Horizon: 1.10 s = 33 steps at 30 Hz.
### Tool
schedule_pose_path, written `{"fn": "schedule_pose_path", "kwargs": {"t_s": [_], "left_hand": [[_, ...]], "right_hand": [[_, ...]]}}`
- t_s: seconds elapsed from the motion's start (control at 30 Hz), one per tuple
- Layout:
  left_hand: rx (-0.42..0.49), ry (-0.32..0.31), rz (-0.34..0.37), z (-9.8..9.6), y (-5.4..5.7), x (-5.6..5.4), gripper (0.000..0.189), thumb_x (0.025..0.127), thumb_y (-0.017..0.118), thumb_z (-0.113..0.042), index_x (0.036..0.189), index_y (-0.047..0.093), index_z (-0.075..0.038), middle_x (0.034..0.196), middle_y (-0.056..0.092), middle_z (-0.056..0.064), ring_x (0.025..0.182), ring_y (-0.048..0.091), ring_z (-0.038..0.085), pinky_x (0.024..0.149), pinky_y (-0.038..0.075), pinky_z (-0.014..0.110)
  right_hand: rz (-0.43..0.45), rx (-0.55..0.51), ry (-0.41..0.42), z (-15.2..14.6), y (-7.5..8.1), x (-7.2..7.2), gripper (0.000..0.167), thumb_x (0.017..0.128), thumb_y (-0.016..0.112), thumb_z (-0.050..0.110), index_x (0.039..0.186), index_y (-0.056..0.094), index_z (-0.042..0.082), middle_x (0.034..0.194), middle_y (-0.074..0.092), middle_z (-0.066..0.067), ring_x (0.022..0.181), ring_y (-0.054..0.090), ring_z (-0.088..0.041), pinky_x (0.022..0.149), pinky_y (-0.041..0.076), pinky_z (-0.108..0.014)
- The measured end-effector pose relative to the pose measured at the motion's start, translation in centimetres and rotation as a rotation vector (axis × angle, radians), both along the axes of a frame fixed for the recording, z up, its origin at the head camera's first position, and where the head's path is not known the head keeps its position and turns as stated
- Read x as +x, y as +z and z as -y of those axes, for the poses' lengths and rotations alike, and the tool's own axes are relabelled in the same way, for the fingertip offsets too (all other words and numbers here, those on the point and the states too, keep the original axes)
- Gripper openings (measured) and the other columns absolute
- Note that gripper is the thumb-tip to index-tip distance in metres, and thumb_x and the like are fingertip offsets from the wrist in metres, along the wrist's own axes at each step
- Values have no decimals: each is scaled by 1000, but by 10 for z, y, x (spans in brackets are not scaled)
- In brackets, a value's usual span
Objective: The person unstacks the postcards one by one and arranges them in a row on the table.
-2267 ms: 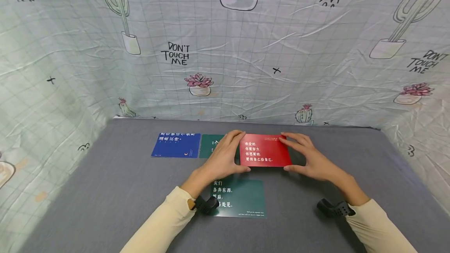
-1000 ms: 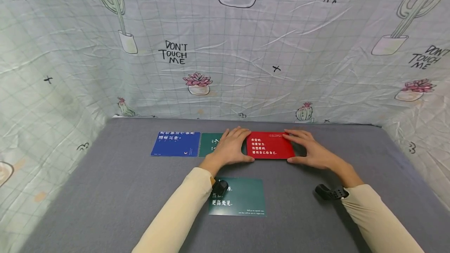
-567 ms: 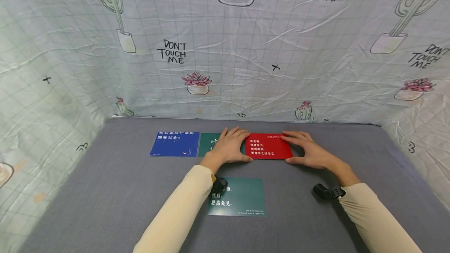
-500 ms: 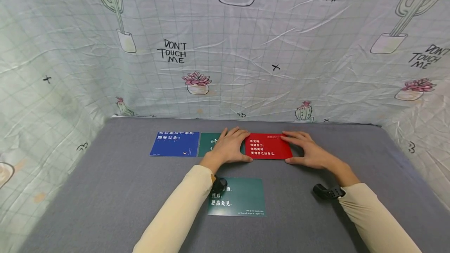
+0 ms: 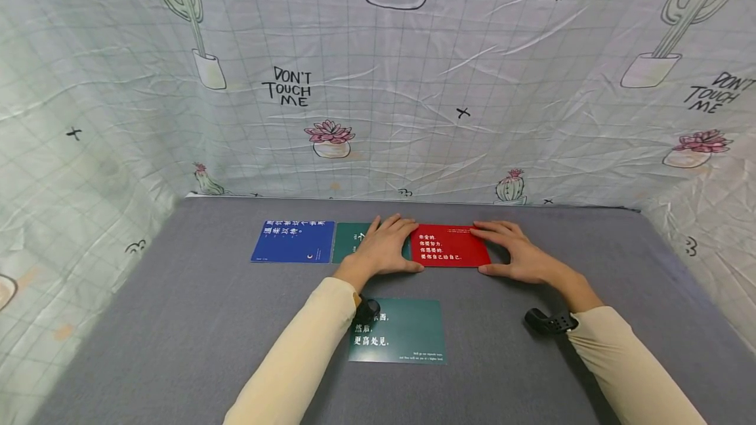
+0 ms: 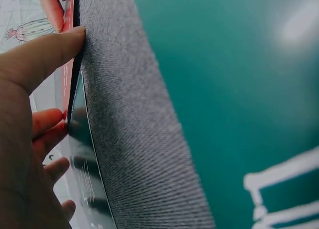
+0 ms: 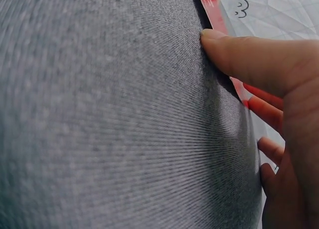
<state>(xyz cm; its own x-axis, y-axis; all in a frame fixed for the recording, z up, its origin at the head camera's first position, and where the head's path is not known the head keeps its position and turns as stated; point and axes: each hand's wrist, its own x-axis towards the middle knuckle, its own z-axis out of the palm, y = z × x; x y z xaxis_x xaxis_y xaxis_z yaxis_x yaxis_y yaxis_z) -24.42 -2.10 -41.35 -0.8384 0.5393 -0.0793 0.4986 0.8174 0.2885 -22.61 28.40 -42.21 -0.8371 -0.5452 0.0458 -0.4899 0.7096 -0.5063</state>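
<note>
A red card (image 5: 451, 248) with white Chinese lettering lies at the far middle of the grey table, held from both sides. My left hand (image 5: 382, 249) grips its left end, thumb at the near edge and fingers at the far edge. The right hand (image 5: 520, 256) does likewise at the right end. In the left wrist view the red card (image 6: 66, 87) shows edge-on behind the thumb, close over the table. Directly left of it is a dark green card (image 5: 347, 241), partly hidden under my left hand. A blue card (image 5: 292, 242) adjoins that one.
Nearer to me lies another green card (image 5: 407, 333), its left part covered by the black wrist camera (image 5: 367, 311). The grey table (image 5: 177, 333) ends at a hanging cloth (image 5: 401, 97) printed with cacti, at the back and both sides.
Over the first second or so, both hands brought the red card down and away, slightly rightward, into line with the blue and green cards. Since then it has barely shifted.
</note>
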Motion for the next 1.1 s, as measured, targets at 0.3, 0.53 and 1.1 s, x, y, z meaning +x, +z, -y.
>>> {"fn": "schedule_pose_path", "kwargs": {"t_s": [0.3, 0.53, 1.1], "left_hand": [[9, -2, 12, 1, 0, 0, 84, 77, 68, -51, 148, 36, -18, 152, 33, -1, 143, 17, 23, 115, 6, 50], [22, -6, 12, 1, 0, 0, 84, 78, 69, -51, 148, 37, -17, 152, 32, 0, 143, 17, 24, 115, 6, 50], [34, -8, 19, 3, -2, -1, 83, 78, 68, -51, 147, 38, -18, 153, 32, -2, 143, 16, 23, 115, 5, 50]], "right_hand": [[2, 0, -3, 1, -2, -1, 76, 81, 75, 40, 143, 45, 9, 149, 32, -11, 135, 17, -37, 101, 22, -66], [7, 4, -20, 1, -4, -1, 76, 81, 74, 42, 143, 45, 10, 150, 32, -9, 135, 17, -36, 101, 23, -66], [11, 5, -30, 1, -3, 0, 76, 81, 74, 43, 143, 45, 11, 150, 31, -9, 135, 16, -37, 101, 22, -66]]}}
